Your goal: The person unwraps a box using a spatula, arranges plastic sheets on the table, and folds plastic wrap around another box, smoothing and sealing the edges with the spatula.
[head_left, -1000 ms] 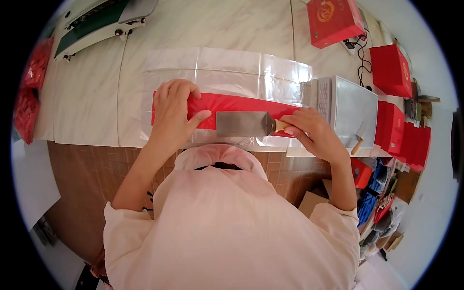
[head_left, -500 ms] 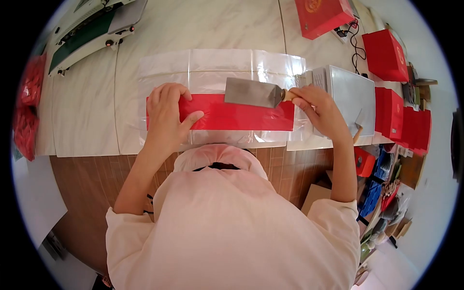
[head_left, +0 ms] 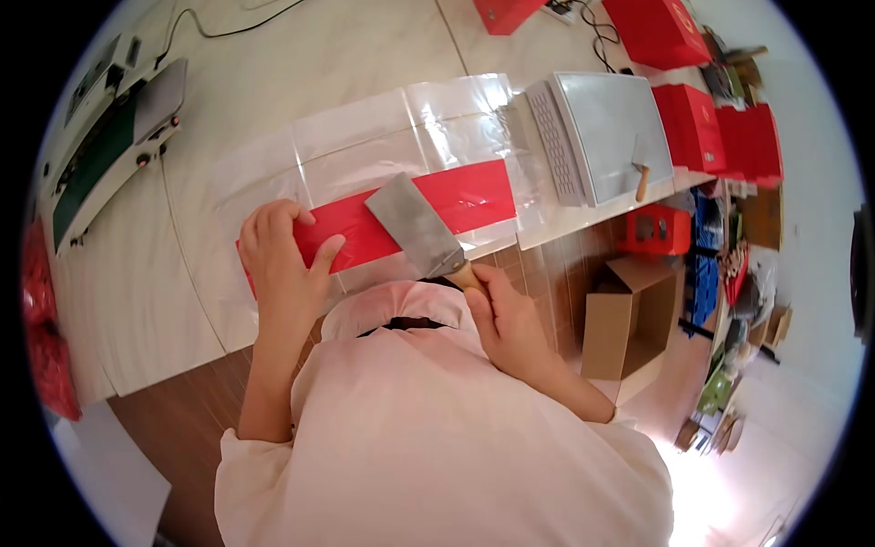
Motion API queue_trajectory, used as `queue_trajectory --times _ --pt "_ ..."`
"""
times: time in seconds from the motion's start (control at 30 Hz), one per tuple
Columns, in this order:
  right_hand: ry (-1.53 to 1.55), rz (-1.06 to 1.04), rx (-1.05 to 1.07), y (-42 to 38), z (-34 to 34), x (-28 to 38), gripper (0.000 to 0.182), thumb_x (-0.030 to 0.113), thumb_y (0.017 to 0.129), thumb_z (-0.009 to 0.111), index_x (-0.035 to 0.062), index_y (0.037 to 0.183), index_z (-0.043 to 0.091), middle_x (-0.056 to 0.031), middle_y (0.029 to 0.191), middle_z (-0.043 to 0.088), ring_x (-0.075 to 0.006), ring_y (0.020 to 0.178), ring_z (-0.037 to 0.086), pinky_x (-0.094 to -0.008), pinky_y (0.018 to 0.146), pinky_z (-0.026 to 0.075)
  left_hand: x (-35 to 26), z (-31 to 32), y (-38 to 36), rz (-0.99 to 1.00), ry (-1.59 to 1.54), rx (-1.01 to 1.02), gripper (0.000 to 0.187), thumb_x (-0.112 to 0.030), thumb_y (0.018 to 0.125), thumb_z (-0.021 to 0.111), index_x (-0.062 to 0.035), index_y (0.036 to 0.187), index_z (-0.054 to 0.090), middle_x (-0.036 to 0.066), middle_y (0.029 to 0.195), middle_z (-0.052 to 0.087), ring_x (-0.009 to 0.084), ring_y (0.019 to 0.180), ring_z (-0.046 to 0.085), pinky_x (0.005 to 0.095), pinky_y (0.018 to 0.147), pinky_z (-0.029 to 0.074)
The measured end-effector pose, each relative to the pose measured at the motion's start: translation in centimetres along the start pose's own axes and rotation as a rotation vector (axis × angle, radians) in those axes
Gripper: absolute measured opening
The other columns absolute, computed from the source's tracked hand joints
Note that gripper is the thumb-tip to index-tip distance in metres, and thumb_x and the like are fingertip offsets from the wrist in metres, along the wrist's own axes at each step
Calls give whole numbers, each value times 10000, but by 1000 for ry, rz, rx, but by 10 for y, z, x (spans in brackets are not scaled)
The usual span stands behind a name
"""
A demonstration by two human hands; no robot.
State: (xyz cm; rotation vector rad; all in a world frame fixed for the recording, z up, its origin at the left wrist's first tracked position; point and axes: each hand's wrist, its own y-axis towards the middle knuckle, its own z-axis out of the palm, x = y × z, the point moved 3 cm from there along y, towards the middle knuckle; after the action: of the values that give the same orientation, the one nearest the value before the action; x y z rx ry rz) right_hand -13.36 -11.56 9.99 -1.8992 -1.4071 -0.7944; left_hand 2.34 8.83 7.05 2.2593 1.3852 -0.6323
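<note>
A long red strip [head_left: 469, 196] lies on clear plastic film [head_left: 360, 146] near the table's front edge. My left hand [head_left: 284, 248] rests over the strip's left end, thumb and fingers spread apart. My right hand [head_left: 506, 314] is closed round the wooden handle of a wide metal scraper [head_left: 415, 221]. The scraper's blade lies slanted across the middle of the strip, its handle toward my body. Whether the blade presses on the strip, I cannot tell.
A white box-like device [head_left: 611, 132] stands to the right, with a small wooden-handled tool [head_left: 642, 178] on top. Red boxes [head_left: 693, 128] stand beyond it. A green-and-white machine [head_left: 114, 146] is at the left. An open cardboard box [head_left: 633, 319] sits below the table.
The scraper has swung from lying along the strip to slanting across it, as my right hand came down and left toward my body. The whole view has turned and shifted.
</note>
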Motion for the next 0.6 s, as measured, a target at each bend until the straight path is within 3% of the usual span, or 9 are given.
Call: queue_trajectory --times 0.1,0.17,0.2,0.3,0.37,0.6 --pt "-160 12 -120 -8 14 0 306 174 952 551 10 1206 508 -169 888 672 -305 678 660 -394 529 497 2 2 0 15 -20 -31 421 -180 721 787 -89 1027 512 56 1063 543 304 1113 441 451 976 307" --pt "-265 20 -201 -8 12 6 273 170 958 536 30 1192 535 -208 850 643 -405 645 609 -443 537 488 2 4 0 21 -20 -24 414 -192 729 782 -89 1026 513 54 1066 544 301 1120 436 451 977 307" --pt "-266 37 -212 -10 12 6 273 170 958 536 30 1192 535 -208 850 643 -405 645 609 -443 537 488 2 3 0 13 -8 -30 407 -204 737 777 -90 1026 513 53 1069 545 298 1127 430 452 977 306" --pt "-360 136 -245 -10 10 0 281 163 957 533 23 1200 533 -181 813 645 -382 608 608 -439 511 478 3 4 0 -48 -34 17 388 -214 757 767 -90 1026 515 55 1092 546 298 1143 414 453 984 305" --pt "-436 39 -326 -12 9 -3 354 153 939 563 -12 1246 501 -130 749 641 -300 508 585 -369 440 454 2 2 0 -54 -33 23 381 -213 764 764 -90 1025 515 60 1104 545 301 1146 411 452 990 303" --pt "-409 85 -341 -8 1 -8 344 153 938 567 15 1248 508 -139 730 629 -303 505 578 -381 436 439 3 3 0 -42 -31 20 365 -210 776 756 -90 1020 513 72 1140 540 309 1156 402 448 1011 301"
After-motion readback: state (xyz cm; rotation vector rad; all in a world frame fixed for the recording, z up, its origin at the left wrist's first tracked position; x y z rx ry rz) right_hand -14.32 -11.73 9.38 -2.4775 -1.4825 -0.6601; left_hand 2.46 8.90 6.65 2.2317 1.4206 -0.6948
